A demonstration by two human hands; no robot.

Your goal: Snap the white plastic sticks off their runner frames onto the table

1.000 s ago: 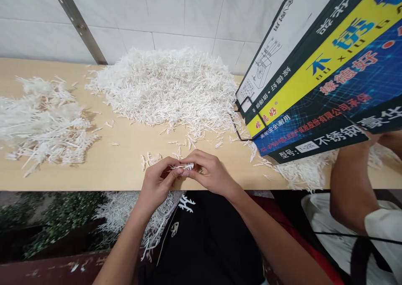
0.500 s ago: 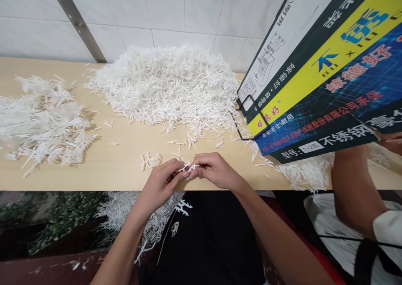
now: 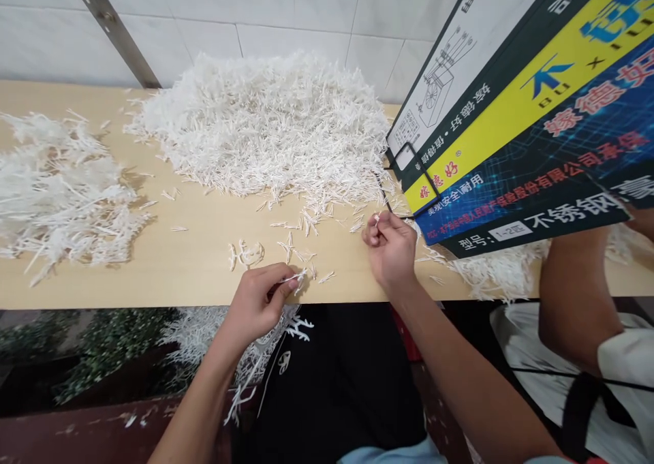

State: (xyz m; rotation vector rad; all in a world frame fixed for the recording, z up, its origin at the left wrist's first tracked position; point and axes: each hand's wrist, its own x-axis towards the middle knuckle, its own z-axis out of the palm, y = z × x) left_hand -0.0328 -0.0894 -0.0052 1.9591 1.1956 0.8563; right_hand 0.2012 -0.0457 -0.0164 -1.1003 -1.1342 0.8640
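Note:
My left hand (image 3: pixel 260 299) is at the table's front edge, thumb and forefinger pinched on a thin white branched plastic piece (image 3: pixel 301 277) whose tips stick out to the right. Apart from it, to the right, my right hand (image 3: pixel 392 251) has its fingers curled, with a tiny white bit showing at the fingertips. Short white sprigs (image 3: pixel 289 247) lie on the wood between the hands. Just beyond my left hand are a few curved white scraps (image 3: pixel 247 253).
A large heap of white sprigs (image 3: pixel 266 130) lies against the tiled wall, with another pile (image 3: pixel 66 191) at left. A big printed box (image 3: pixel 511 150) leans in from the right. Beyond it is another person's arm (image 3: pixel 577 300). White branched pieces (image 3: pixel 204 334) hang below the table edge.
My hands were together on the white piece and are now apart. The right hand has moved right and away from me, towards the box; the left stays near its place with the branched piece.

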